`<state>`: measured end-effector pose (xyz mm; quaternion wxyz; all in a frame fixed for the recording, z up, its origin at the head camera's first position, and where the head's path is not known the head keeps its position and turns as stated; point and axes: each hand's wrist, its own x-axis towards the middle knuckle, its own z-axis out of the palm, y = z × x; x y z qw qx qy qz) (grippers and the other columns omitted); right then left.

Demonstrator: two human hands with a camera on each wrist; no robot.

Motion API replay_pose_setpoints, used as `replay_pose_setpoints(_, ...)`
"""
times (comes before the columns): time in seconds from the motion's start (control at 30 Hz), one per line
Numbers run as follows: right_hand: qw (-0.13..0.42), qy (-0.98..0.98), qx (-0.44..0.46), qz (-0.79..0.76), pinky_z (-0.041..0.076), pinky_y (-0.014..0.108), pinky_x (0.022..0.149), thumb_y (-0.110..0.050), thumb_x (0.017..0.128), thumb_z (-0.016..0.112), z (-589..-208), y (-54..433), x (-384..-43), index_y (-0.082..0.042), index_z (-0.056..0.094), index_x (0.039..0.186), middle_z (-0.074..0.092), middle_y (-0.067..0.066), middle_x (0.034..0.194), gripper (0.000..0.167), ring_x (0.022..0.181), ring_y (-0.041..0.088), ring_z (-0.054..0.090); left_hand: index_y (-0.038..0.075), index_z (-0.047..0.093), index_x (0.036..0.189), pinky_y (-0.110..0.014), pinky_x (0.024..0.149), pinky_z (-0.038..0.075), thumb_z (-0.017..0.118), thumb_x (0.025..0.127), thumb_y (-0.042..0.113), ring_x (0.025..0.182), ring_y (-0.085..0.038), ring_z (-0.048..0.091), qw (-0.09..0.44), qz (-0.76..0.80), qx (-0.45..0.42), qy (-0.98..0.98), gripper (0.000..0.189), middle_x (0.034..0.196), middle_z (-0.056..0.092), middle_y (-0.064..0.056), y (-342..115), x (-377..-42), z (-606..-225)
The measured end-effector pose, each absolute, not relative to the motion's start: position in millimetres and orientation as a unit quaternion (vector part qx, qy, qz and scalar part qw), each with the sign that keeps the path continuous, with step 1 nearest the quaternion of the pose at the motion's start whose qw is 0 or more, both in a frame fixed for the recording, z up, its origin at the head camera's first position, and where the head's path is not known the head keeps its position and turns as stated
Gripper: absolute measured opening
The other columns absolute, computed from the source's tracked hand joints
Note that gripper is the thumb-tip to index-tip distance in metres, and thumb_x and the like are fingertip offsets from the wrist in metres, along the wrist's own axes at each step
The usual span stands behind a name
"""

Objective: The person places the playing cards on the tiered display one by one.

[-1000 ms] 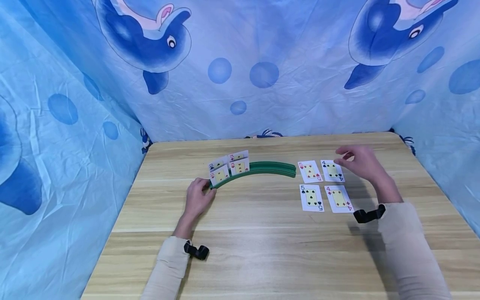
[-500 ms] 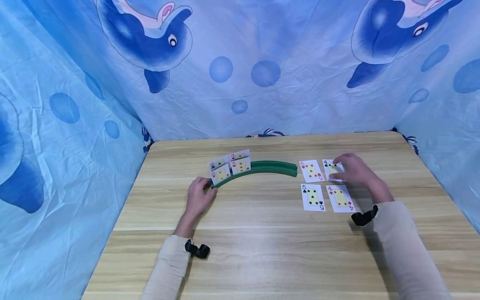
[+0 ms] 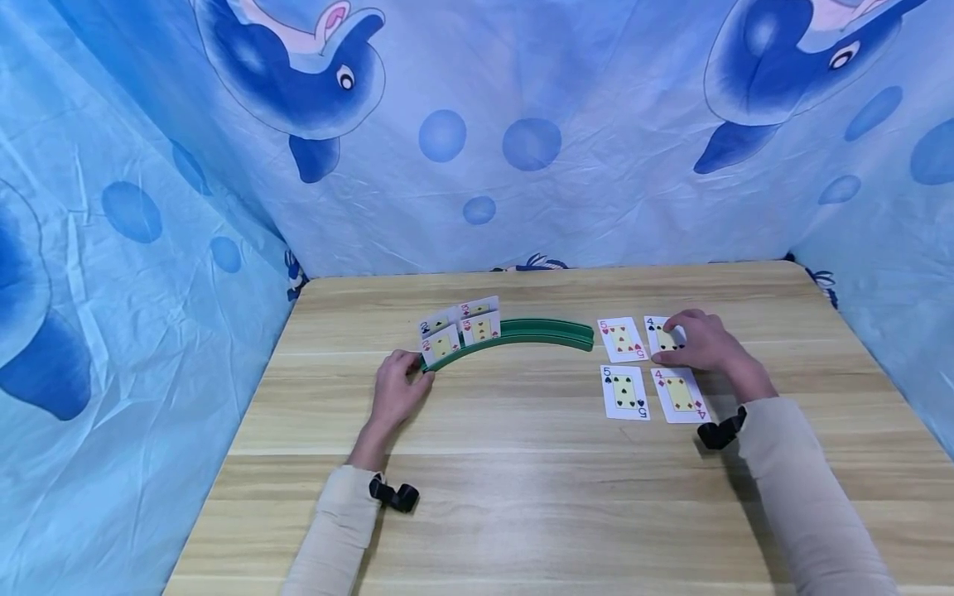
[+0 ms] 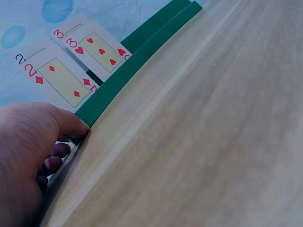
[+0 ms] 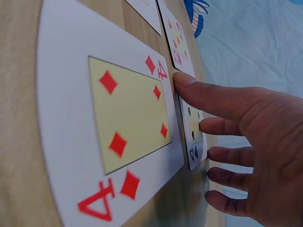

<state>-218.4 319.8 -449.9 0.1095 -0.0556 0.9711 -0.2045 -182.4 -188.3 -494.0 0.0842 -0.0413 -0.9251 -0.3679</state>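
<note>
Left hand (image 3: 395, 387): pinching the end of the green rack (image 3: 547, 333), presumably to steady it.
Standing cards (image 3: 480, 329): leaning in the rack, faces readable.
Right hand (image 3: 701, 341): fingers (image 5: 222, 126) about the four of spades (image 3: 657, 336), flat on the worktop (image 3: 484, 513); gripping or not, cannot tell.

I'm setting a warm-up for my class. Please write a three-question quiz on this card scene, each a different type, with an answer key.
1. Multiple choice: How many playing cards lie flat on the table to the right of the green curved card holder?
A) Two
B) Four
C) Six

2. True or false: The left hand is holding the three of hearts.

3. Fill in the blank: In the head view, the right hand partly hides the four of ____.

Key:
1. B
2. False; it grips the left end of the holder, and the three of hearts stands in the holder.
3. Spades
</note>
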Motion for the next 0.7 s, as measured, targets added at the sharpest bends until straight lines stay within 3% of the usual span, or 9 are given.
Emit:
replay_pose_setpoints(0.4,0.133,0.975,-0.026,-0.175,0.041,0.064,0.093,-0.035,0.078,0.083,-442,310,-230,0.0,0.058,0.119,0.037,0.036,0.139,0.059,0.122,0.052,0.035,-0.003,0.068,0.115,-0.048,0.098,0.046,0.074,0.086,0.018,0.106,-0.033,0.059,0.079,-0.363,-0.037,-0.928,0.037,0.114,0.064,-0.017,-190,-183,-496)
replay_pose_setpoints(0.53,0.114,0.978,-0.02,-0.172,0.038,0.068,0.095,-0.035,0.076,0.086,-443,309,-226,0.0,0.051,0.132,0.035,0.038,0.14,0.075,0.124,0.055,0.034,-0.003,0.068,0.116,-0.048,0.098,0.046,0.074,0.085,0.018,0.106,-0.033,0.059,0.078,-0.364,-0.038,-0.927,0.038,0.114,0.064,-0.017,-189,-182,-496)
replay_pose_setpoints(0.7,0.038,0.986,-0.031,-0.16,0.036,0.068,0.095,-0.031,0.069,0.091,-443,306,-220,0.001,0.038,0.147,0.035,0.038,0.136,0.1,0.119,0.053,0.035,-0.003,0.068,0.117,-0.049,0.099,0.044,0.073,0.085,0.018,0.106,-0.034,0.059,0.08,-0.361,-0.039,-0.928,0.039,0.114,0.065,-0.018,-189,-182,-494)
